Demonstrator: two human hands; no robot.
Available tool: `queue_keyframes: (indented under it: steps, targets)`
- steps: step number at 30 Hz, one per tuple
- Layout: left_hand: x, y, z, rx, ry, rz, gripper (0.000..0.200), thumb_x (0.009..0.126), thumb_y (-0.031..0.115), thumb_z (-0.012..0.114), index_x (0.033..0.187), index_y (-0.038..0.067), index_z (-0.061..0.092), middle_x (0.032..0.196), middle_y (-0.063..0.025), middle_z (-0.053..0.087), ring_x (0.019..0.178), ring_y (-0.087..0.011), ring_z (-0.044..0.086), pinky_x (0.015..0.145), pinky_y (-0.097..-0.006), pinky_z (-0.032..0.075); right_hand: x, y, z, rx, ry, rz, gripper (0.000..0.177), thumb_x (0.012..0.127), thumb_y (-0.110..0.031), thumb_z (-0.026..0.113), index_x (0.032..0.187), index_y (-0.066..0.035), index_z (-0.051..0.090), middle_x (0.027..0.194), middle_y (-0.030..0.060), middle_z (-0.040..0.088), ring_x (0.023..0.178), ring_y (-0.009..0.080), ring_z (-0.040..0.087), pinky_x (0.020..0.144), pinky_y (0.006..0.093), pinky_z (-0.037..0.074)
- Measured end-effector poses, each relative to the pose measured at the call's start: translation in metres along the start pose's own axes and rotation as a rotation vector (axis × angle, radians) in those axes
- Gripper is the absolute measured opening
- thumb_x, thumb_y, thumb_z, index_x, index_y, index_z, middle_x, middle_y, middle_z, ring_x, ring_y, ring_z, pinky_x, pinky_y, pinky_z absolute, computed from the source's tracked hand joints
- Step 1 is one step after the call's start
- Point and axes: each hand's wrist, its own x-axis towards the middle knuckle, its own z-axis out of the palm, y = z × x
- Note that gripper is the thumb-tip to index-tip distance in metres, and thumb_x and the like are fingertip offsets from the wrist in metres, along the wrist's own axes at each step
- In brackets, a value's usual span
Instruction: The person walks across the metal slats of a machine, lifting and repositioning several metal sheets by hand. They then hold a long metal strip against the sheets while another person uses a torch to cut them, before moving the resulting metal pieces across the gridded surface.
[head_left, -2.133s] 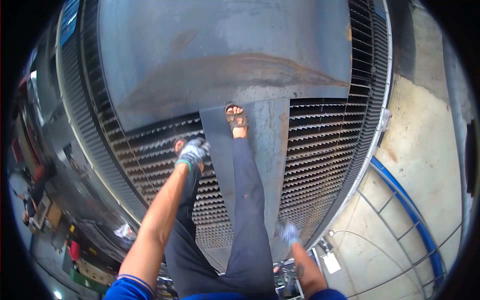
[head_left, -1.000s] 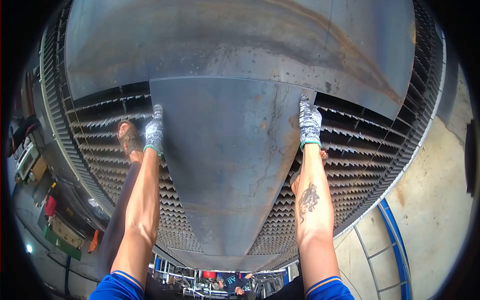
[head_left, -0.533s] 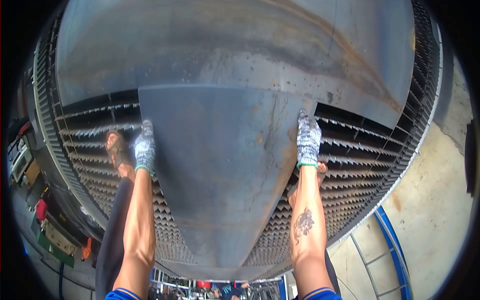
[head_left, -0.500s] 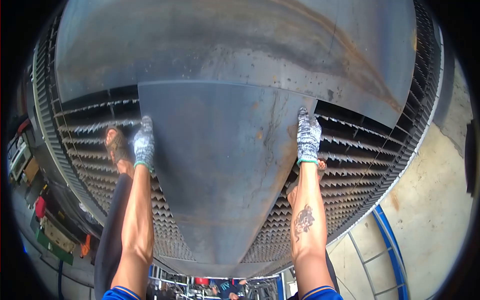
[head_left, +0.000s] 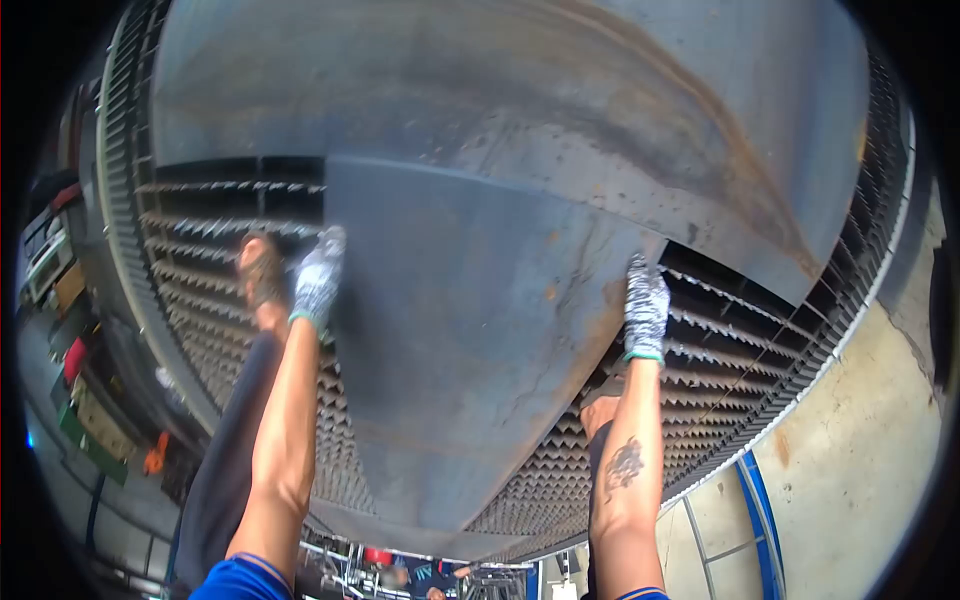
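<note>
A narrow grey metal sheet lies lengthwise before me on a bed of toothed slats. Its far edge meets a much larger metal sheet bearing brown stains. My left hand, in a speckled knit glove, is closed around the narrow sheet's left edge near the far corner. On the opposite edge my right hand, gloved the same way, grips near the right far corner. The fingers beneath the sheet are hidden.
My left foot stands on the slats beside my left hand; the right foot is partly behind my forearm. A ridged metal rim surrounds the bed. Blue rails stand at lower right. A person is at the bottom.
My view has turned, so the sheets and both hands appear further right. Both hands remain on the narrow sheet's edges. My right foot now shows lower, its toes no longer visible beside the wrist.
</note>
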Motion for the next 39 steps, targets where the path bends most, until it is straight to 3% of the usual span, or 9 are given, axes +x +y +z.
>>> queue_keyframes:
  steps: [5,7,11,17,23,25,31,33,39]
  targets:
    - [0.013,0.087,-0.046,0.330,-0.182,-0.476,0.075,0.095,0.062,0.028,0.099,0.001,0.070,0.100,-0.0228,0.068,0.100,-0.0412,0.063,0.088,-0.0482,0.047,0.016,0.010,-0.023,0.199,-0.076,-0.060,0.044,0.098,-0.037,0.047,0.117,-0.001,0.064,0.113,0.0211,0.065,0.101,0.0338,0.062,0.091,0.0414,0.046]
    - [-0.002,0.105,-0.057,0.301,-0.020,-0.458,0.063,0.095,0.058,0.034,0.093,0.007,0.071,0.094,-0.0214,0.067,0.092,-0.0396,0.063,0.088,-0.0468,0.048,0.033,-0.057,-0.072,0.275,-0.315,0.535,0.068,0.094,-0.058,0.045,0.122,0.002,0.060,0.117,0.0190,0.065,0.103,0.0295,0.060,0.094,0.0379,0.044]
    - [0.005,0.122,-0.088,0.437,0.391,-0.230,0.049,0.088,0.051,0.054,0.096,0.005,0.070,0.089,-0.0173,0.068,0.091,-0.0341,0.064,0.083,-0.0438,0.048,0.023,-0.080,-0.063,0.802,-0.072,0.793,0.091,0.085,-0.072,0.049,0.128,0.008,0.053,0.116,0.0140,0.062,0.099,0.0221,0.054,0.093,0.0344,0.042]
    - [0.053,0.134,-0.094,0.358,0.026,-0.232,0.070,0.089,0.065,0.045,0.117,0.005,0.064,0.115,-0.0189,0.066,0.117,-0.0352,0.056,0.106,-0.0416,0.034,0.021,-0.053,-0.035,0.961,-0.060,0.739,0.087,0.088,-0.070,0.048,0.130,0.006,0.052,0.125,0.0153,0.058,0.108,0.0229,0.056,0.097,0.0342,0.042]
    - [0.061,0.082,-0.051,-0.571,-0.001,-0.191,0.053,0.092,0.047,0.058,0.120,0.003,0.060,0.117,-0.0124,0.065,0.110,-0.0218,0.058,0.098,-0.0323,0.042,0.016,-0.042,-0.017,0.890,0.106,0.683,0.076,0.092,-0.061,0.050,0.129,0.006,0.053,0.123,0.0140,0.060,0.108,0.0248,0.056,0.098,0.0341,0.042]
    - [0.062,0.086,-0.061,-0.468,0.010,-0.146,0.043,0.094,0.040,0.060,0.119,0.004,0.060,0.110,-0.0086,0.066,0.103,-0.0160,0.057,0.094,-0.0293,0.043,0.020,-0.020,-0.012,1.048,0.019,0.943,0.067,0.094,-0.054,0.052,0.124,0.006,0.058,0.116,0.0134,0.064,0.104,0.0241,0.058,0.096,0.0336,0.043]
    - [0.025,0.097,-0.065,-0.558,0.128,-0.214,0.041,0.094,0.033,0.061,0.115,-0.002,0.063,0.103,-0.0055,0.068,0.096,-0.0134,0.059,0.090,-0.0276,0.045,0.001,-0.002,0.004,0.517,0.236,0.252,0.055,0.100,-0.041,0.047,0.116,0.009,0.060,0.113,0.0187,0.066,0.100,0.0212,0.059,0.094,0.0321,0.043]
    - [0.015,0.093,-0.061,-0.571,0.258,-0.211,0.043,0.093,0.036,0.061,0.116,-0.001,0.063,0.106,-0.0166,0.068,0.096,-0.0239,0.063,0.087,-0.0333,0.045,0.003,-0.032,-0.024,0.451,0.166,0.614,0.052,0.100,-0.039,0.048,0.113,0.010,0.062,0.112,0.0186,0.067,0.100,0.0206,0.059,0.093,0.0315,0.044]
    - [-0.011,0.111,-0.064,-0.532,0.133,-0.196,0.051,0.094,0.040,0.058,0.118,-0.006,0.060,0.110,-0.0215,0.065,0.102,-0.0286,0.060,0.088,-0.0361,0.045,-0.052,0.017,-0.035,0.580,0.336,0.504,0.052,0.098,-0.043,0.050,0.110,0.006,0.064,0.095,0.0120,0.067,0.083,0.0208,0.057,0.081,0.0348,0.047]
